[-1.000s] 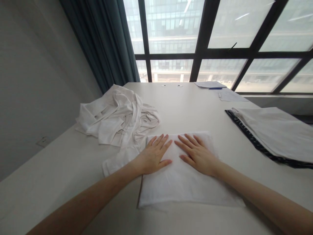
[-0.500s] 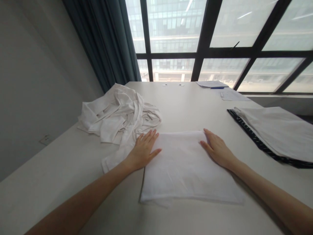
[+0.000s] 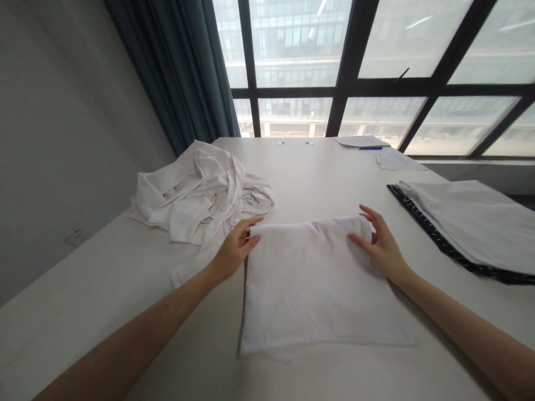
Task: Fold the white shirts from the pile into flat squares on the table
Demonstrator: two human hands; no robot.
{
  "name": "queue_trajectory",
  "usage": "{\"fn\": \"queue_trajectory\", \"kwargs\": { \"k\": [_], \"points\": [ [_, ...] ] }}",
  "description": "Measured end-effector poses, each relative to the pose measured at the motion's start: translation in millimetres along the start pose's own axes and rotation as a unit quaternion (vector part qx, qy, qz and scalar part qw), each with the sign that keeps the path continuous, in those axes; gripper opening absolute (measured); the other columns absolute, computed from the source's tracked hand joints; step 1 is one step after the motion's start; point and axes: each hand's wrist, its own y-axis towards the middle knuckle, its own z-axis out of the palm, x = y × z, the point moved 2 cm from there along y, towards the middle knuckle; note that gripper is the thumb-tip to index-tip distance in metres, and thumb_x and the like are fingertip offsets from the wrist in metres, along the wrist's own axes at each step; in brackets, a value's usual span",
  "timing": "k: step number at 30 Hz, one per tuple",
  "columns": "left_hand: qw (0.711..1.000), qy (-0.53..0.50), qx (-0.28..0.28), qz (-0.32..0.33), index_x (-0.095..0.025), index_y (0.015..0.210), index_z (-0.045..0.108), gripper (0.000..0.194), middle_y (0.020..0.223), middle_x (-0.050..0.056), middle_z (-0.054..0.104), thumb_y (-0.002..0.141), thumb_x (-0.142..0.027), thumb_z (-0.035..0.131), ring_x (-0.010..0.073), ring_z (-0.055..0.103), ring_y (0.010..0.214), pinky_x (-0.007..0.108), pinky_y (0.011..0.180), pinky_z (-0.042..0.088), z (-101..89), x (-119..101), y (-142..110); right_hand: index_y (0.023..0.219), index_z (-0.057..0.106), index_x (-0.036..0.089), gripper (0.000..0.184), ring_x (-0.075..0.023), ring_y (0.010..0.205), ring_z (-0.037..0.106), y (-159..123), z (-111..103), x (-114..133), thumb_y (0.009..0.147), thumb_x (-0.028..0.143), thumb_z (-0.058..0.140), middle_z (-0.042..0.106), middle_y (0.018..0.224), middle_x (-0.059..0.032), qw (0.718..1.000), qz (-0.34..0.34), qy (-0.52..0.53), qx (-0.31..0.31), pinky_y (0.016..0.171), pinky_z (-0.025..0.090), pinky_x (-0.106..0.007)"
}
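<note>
Closest to the person, on the near part of the white desk (image 3: 309,184), lies a folded white cloth (image 3: 313,289), roughly flat, one edge facing the body. It looks longer from side to side than front to back, though the slant makes that unsure. The person's two hands are at its far corners, so most of the cloth lies between their forearms and toward the body; neither hand looks plainly nearer to it. The left hand (image 3: 234,249) pinches the far left corner, thumb on top and fingers nearly meeting it. The right hand (image 3: 387,245) is curved wider at the far right corner, which it has between thumb and fingers, the index finger standing free; the edge there is slightly raised and rucked. Past the left hand sits a crumpled white pile (image 3: 200,189); well off to the right, a stack of white fabric (image 3: 480,223) with a black strip (image 3: 443,239) along its side. Farther back are papers (image 3: 361,141) and a blue pen (image 3: 371,148), then a dark curtain (image 3: 179,67) and the window (image 3: 296,44).
</note>
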Motion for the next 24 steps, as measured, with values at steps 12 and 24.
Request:
{"fn": "queue_trajectory", "kwargs": {
  "k": [12, 24],
  "points": [
    [0.956, -0.271, 0.04, -0.108, -0.017, 0.111, 0.07, 0.045, 0.122, 0.009, 0.066, 0.067, -0.016, 0.063, 0.0224, 0.062, 0.101, 0.025, 0.072, 0.05, -4.8, 4.8, 4.0, 0.116, 0.064, 0.024, 0.054, -0.0221, 0.074, 0.068, -0.8, -3.9, 4.9, 0.069, 0.046, 0.076, 0.072, 0.094, -0.0043, 0.966, 0.191, 0.17, 0.042, 0.06, 0.058, -0.032],
    [0.975, -0.198, 0.002, -0.1, -0.015, 0.102, 0.075, 0.036, 0.076, 0.004, 0.071, 0.071, -0.033, 0.073, 0.0135, 0.06, 0.063, 0.023, 0.056, 0.049, -2.4, 14.0, 7.2, 0.109, 0.066, 0.023, 0.049, -0.0157, 0.063, 0.055, -0.4, -5.0, 5.3, 0.069, 0.05, 0.076, 0.064, 0.077, 0.0003, 0.994, 0.09, 0.052, 0.011, 0.053, 0.047, -0.025]
  ]
}}
